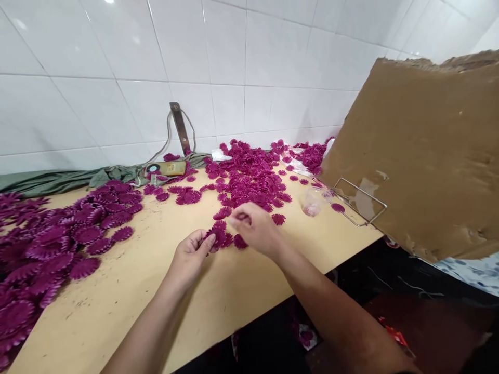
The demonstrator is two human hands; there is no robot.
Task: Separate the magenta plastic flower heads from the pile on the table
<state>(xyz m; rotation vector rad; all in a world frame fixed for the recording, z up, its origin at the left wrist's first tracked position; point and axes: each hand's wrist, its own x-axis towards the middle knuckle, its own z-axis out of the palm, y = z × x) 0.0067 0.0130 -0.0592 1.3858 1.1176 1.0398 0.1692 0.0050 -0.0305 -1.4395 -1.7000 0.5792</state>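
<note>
My left hand (191,255) pinches a purple fabric flower piece (218,236) just above the tan tabletop (156,291). My right hand (255,228) hovers beside it, fingers curled together in a pinch over small purple petals (238,241); what it holds, if anything, I cannot make out. A loose heap of small purple petal pieces (249,176) lies just beyond both hands.
A large pile of bigger purple flower layers (50,244) covers the table's left side. A clear plastic cup (312,200) stands right of the heap. A brown cardboard sheet (424,156) leans at the right. A phone (169,168) and green cloth (58,179) lie by the tiled wall.
</note>
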